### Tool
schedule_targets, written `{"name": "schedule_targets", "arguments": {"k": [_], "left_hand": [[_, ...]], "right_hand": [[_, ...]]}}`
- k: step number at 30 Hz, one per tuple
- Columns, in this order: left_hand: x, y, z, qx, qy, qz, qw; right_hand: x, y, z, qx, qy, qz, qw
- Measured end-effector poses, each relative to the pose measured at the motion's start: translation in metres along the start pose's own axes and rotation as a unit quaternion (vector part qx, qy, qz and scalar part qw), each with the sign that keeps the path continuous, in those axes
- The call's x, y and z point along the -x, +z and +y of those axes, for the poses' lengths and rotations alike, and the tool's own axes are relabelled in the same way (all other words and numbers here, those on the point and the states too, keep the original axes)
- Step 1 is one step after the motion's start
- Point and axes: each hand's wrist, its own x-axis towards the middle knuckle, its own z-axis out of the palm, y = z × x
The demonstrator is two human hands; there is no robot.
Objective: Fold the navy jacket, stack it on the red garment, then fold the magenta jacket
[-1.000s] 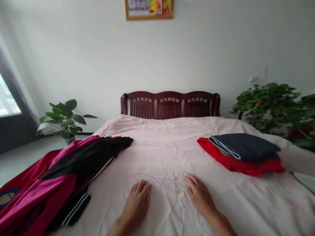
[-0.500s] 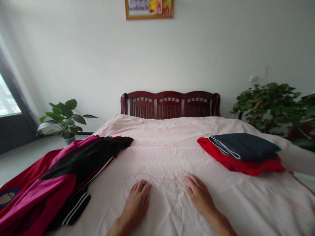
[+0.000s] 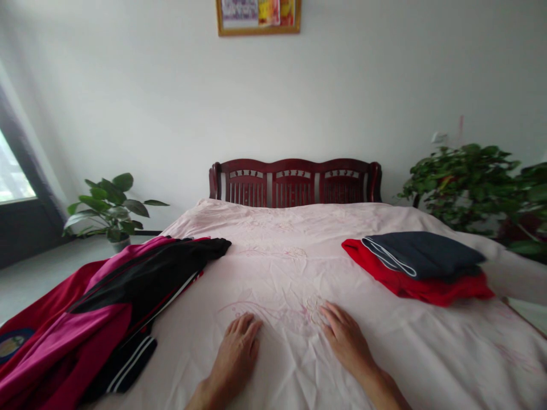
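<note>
**Your left grip [image 3: 235, 356] and right grip [image 3: 348, 341] lie released on the pale pink embroidered bedspread [image 3: 282, 273].**
Both palms press down and hold nothing. A crumpled magenta-and-black jacket [image 3: 145, 285] lies near your left grip; a folded navy cloth [image 3: 423, 256] sits on a folded red cloth [image 3: 410, 291], farther from your right grip.

You're seeing the gold-framed colourful picture [image 3: 258, 16] cut off by the top edge, the magenta-and-black zip jacket [image 3: 85, 336] running off the left edge, its small round badge [image 3: 11, 344] too blurred to read, and your bare right forearm [image 3: 384, 390] ending at the near edge.
</note>
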Motion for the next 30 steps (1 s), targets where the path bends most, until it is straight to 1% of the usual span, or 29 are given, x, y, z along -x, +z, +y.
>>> {"name": "schedule_targets", "arguments": {"k": [8,14,20,30], "left_hand": [[0.0002,0.0004,-0.0003,-0.006,-0.003,-0.003,1.0],[0.0012,-0.0001,-0.0007,-0.008,0.001,-0.003,1.0],[0.0008,-0.0011,0.0006,-0.002,0.002,-0.001,1.0],[0.0004,-0.0036,0.0016,-0.012,-0.001,-0.014,1.0]], "right_hand": [[0.0001,-0.0005,-0.0003,-0.005,-0.002,0.003,1.0],[-0.0001,-0.002,-0.0006,0.003,-0.005,-0.009,1.0],[-0.0003,-0.0006,-0.0007,-0.001,-0.002,-0.001,1.0],[-0.0002,0.0008,0.0002,-0.003,-0.006,0.01,1.0]]}}
